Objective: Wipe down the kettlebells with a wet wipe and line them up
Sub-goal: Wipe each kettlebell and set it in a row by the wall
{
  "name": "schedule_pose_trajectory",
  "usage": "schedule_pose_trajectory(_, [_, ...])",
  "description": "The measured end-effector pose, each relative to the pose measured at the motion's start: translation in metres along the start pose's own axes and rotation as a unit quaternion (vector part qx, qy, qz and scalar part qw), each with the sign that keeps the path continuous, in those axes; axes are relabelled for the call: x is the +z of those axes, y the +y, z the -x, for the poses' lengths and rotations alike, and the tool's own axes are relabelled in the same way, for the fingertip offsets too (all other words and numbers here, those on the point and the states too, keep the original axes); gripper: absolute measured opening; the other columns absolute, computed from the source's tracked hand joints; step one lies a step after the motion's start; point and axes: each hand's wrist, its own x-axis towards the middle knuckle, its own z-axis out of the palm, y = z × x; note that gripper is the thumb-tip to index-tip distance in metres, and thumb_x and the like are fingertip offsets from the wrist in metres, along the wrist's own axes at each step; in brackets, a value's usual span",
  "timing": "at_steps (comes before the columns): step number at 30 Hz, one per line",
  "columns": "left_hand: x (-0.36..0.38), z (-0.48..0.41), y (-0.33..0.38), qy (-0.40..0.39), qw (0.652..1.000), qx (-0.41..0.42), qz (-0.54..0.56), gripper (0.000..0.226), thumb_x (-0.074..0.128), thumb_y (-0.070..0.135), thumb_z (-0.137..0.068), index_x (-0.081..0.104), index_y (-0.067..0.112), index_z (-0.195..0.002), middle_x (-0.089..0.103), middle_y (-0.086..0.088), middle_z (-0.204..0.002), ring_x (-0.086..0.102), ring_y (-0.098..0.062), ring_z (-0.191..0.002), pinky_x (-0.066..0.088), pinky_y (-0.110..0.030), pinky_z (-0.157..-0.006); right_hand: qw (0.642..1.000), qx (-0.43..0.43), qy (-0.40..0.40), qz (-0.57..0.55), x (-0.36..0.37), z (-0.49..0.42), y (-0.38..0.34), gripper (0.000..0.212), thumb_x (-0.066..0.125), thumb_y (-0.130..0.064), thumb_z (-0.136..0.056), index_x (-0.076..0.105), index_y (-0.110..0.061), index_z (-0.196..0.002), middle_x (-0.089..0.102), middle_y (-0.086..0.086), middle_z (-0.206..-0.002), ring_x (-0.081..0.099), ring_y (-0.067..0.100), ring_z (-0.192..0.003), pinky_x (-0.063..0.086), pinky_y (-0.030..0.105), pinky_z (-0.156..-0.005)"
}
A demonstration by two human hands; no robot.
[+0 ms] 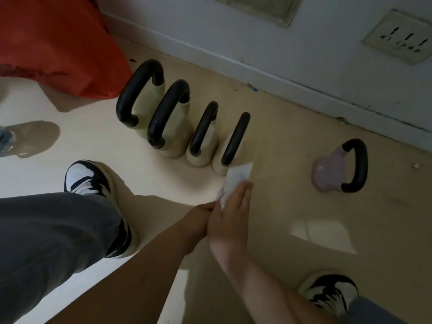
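Holding the wet wipe (238, 181) in the right hand (230, 216) just in front of the row of four cream kettlebells (180, 136), with the left hand (199, 215) half hidden and its grip unclear, likely folding it to clean the pink kettlebell (327, 169) lying right of the row.

Row of four kettlebells (177, 127) before the wall (280, 43), fifth kettlebell (332, 170) apart at right, wipe (238, 176) before row's right end

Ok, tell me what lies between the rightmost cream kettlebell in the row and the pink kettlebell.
Nothing but bare floor between the cream kettlebell and the pink kettlebell, per the head view.
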Motion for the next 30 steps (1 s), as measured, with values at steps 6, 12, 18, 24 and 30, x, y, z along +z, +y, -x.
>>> schedule_pose_trajectory(6, [0.002, -0.009, -0.007, 0.028, 0.995, -0.026, 0.091, 0.030, 0.058, 0.026, -0.102, 0.068, 0.022, -0.130, 0.065, 0.001, -0.132, 0.063, -0.010, -0.114, 0.054, -0.022, -0.080, 0.969, -0.064, -0.155, 0.184, -0.040, -0.104, -0.006, 0.037, 0.041, -0.031, -0.104, 0.065, -0.012, -0.124, 0.058, 0.010, -0.130, 0.058, 0.027, -0.114, 0.046, 0.034, -0.093])
schedule_pose_trajectory(12, [0.000, -0.009, -0.005, 0.035, 0.993, -0.035, 0.104, 0.031, 0.054, 0.014, -0.102, 0.069, 0.023, -0.128, 0.067, 0.003, -0.131, 0.063, -0.009, -0.116, 0.053, -0.015, -0.069, 0.874, -0.164, -0.178, 0.421, -0.036, -0.099, 0.003, 0.039, 0.043, -0.030, -0.092, 0.066, -0.011, -0.117, 0.055, 0.010, -0.120, 0.045, 0.033, -0.132, 0.043, 0.041, -0.104])
schedule_pose_trajectory(18, [-0.001, -0.012, -0.009, 0.052, 0.992, -0.036, 0.113, 0.029, 0.055, 0.013, -0.097, 0.075, 0.018, -0.118, 0.073, -0.003, -0.121, 0.069, -0.016, -0.111, 0.055, -0.035, -0.098, 0.963, -0.179, -0.117, 0.161, -0.032, -0.023, 0.032, 0.067, 0.037, -0.022, -0.110, -0.003, -0.014, -0.163, -0.030, -0.009, -0.166, -0.030, 0.013, -0.152, -0.006, 0.028, -0.124])
schedule_pose_trajectory(24, [-0.004, -0.010, -0.019, 0.094, 0.984, -0.048, 0.142, 0.027, 0.052, 0.003, -0.095, 0.075, 0.007, -0.110, 0.073, -0.017, -0.115, 0.070, -0.023, -0.102, 0.059, -0.030, -0.079, 0.956, 0.108, -0.002, -0.273, -0.008, -0.011, -0.007, 0.048, 0.036, -0.035, -0.108, 0.031, -0.017, -0.153, 0.052, 0.013, -0.137, 0.055, 0.025, -0.121, 0.046, 0.033, -0.104])
schedule_pose_trajectory(30, [-0.004, 0.001, -0.023, 0.106, 0.985, -0.063, 0.118, 0.023, 0.052, 0.003, -0.099, 0.072, 0.014, -0.095, 0.070, -0.012, -0.116, 0.069, -0.022, -0.099, 0.056, -0.037, -0.092, 0.810, 0.352, -0.070, -0.464, -0.026, -0.079, 0.006, 0.043, 0.057, -0.051, -0.075, 0.068, -0.010, -0.083, 0.073, 0.011, -0.084, 0.060, 0.030, -0.075, 0.051, 0.040, -0.087])
